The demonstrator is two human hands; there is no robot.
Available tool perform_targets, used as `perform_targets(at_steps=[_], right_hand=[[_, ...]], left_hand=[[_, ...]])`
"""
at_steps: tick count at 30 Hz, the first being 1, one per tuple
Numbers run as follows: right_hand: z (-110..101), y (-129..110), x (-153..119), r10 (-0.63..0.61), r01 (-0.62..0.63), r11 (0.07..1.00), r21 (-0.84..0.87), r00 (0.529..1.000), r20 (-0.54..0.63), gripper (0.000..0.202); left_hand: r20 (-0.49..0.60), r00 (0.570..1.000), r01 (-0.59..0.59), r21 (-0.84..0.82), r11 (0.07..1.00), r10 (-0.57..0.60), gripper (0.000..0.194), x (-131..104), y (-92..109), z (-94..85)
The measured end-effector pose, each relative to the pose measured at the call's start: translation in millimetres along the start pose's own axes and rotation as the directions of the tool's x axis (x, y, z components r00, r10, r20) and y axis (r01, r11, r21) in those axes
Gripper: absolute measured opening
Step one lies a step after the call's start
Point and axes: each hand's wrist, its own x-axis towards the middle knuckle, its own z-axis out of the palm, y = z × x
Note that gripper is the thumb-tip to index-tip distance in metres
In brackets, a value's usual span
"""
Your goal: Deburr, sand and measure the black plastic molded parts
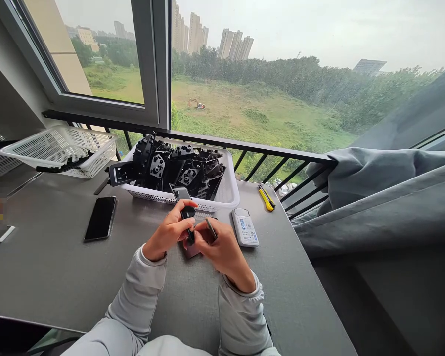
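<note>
Near the middle of the grey table, my left hand [171, 231] has its fingers wrapped round a small black part [188, 212]. My right hand [222, 244] is closed beside it, with a thin dark tool [211, 229] sticking up between thumb and forefinger; its lower end is hidden by the fingers. The fingertips of both hands meet at the lower end of the black part. Just beyond the hands, a white basket [233, 190] holds a heap of black plastic parts [181, 168]. A dark reddish flat object [193, 251] lies under the hands, partly covered.
A black phone [100, 218] lies on the table [133, 277] to the left. On the right are a white printed power bank [245, 227] and a yellow cutter [267, 198]. Another white basket [65, 146] stands at the back left. At the left edge, another person's hand is blurred.
</note>
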Motion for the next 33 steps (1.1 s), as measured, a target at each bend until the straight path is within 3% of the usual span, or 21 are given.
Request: perform_targets(at_steps=[11,15,20,24,30,33], right_hand=[[-3.5,10.3,0.7,0.182,-0.18,0.966,0.188,0.983,0.011,0.017],[-2.8,12.6,3.4,0.254,-0.245,0.939,0.242,0.967,-0.009,0.028],[-2.1,14.9,5.9,0.264,-0.237,0.924,0.3,0.963,-0.053,0.05],[0.6,18.4,5.4,0.267,-0.24,0.937,0.254,0.961,-0.076,0.044],[2.6,17.1,3.2,0.233,-0.248,0.91,0.332,0.969,0.084,0.041],[2.2,15.9,3.8,0.216,-0.242,0.905,0.35,0.97,0.111,0.042]], left_hand=[[-0.034,0.999,-0.033,-0.072,0.997,0.031,0.043,0.6,-2.4,-2.4],[-0.05,0.998,-0.053,-0.098,0.994,0.049,0.043,0.8,-2.7,-1.5],[-0.083,0.991,-0.117,-0.131,0.984,0.107,0.043,-0.2,-1.3,0.2],[-0.106,0.98,-0.185,-0.203,0.962,0.166,0.044,0.0,-0.7,1.4],[-0.235,0.928,-0.345,-0.255,0.903,0.288,0.041,2.7,-3.1,3.9],[-0.226,0.933,-0.333,-0.251,0.909,0.279,0.037,3.9,-3.1,3.2]])
